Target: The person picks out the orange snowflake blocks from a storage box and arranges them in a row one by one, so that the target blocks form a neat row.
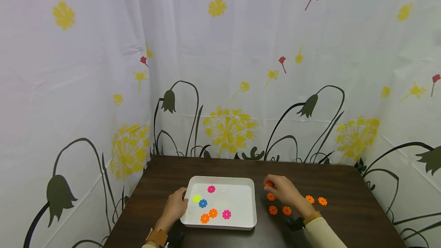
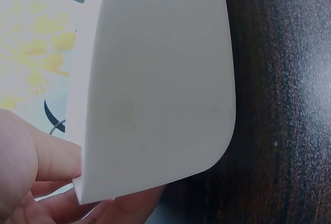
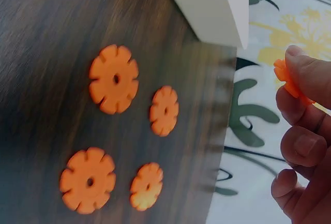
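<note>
My left hand (image 1: 175, 205) grips the left side of a white rectangular tray (image 1: 241, 225). In the left wrist view, the thumb and fingers (image 2: 57, 157) hold the tray's wall near a corner. Just right of the tray, my right hand (image 1: 285, 191) pinches an orange notched plastic disc (image 3: 282, 72) between thumb and finger, raised above the table. Several like orange discs (image 3: 114, 79) lie flat on the table below and beside this hand. Inside the tray are pink discs (image 1: 211, 189), orange discs (image 1: 213, 213), a blue disc (image 1: 203, 203), a yellow disc (image 1: 197, 198) and pale ones (image 1: 223, 190).
The dark wood table (image 1: 220, 167) ends at a white curtain (image 1: 241, 49) printed with flowers, which hangs behind and on both sides. Two more orange discs (image 1: 316, 200) lie farther right, past the right wrist. Dark devices (image 1: 294, 224) sit at both wrists.
</note>
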Tool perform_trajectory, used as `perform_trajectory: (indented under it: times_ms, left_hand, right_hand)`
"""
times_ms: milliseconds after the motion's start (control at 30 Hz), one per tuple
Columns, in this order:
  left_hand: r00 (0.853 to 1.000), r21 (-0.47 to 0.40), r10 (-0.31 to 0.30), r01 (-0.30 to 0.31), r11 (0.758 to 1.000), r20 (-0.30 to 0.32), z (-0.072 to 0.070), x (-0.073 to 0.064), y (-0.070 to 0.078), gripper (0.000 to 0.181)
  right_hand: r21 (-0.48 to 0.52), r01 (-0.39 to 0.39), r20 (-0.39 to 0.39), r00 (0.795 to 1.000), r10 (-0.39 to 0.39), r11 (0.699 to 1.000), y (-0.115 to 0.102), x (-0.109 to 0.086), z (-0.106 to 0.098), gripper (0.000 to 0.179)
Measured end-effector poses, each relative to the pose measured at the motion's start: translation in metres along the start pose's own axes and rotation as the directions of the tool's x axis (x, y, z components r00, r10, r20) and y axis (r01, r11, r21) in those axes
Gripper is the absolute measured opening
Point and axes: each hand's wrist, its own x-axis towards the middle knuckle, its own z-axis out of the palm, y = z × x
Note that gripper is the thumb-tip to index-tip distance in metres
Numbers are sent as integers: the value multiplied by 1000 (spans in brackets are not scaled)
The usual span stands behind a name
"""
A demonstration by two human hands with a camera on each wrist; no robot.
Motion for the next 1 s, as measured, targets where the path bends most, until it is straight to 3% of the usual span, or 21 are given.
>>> perform_trajectory:
  times_ms: [600, 800, 1000]
  left_hand:
    - [1000, 3, -11, 11, 1000, 0, 2, -3, 2, 41]
    - [1000, 12, -25, 25, 1000, 7, 3, -3, 2, 42]
    - [1000, 22, -28, 28, 999, -5, 2, -2, 3, 42]
  right_hand:
    - [12, -126, -44, 991, 127, 992, 35, -39, -19, 9]
    - [-17, -130, -78, 989, 128, 991, 50, -52, -20, 11]
    - [4, -143, -64, 988, 143, 990, 63, -65, -23, 10]
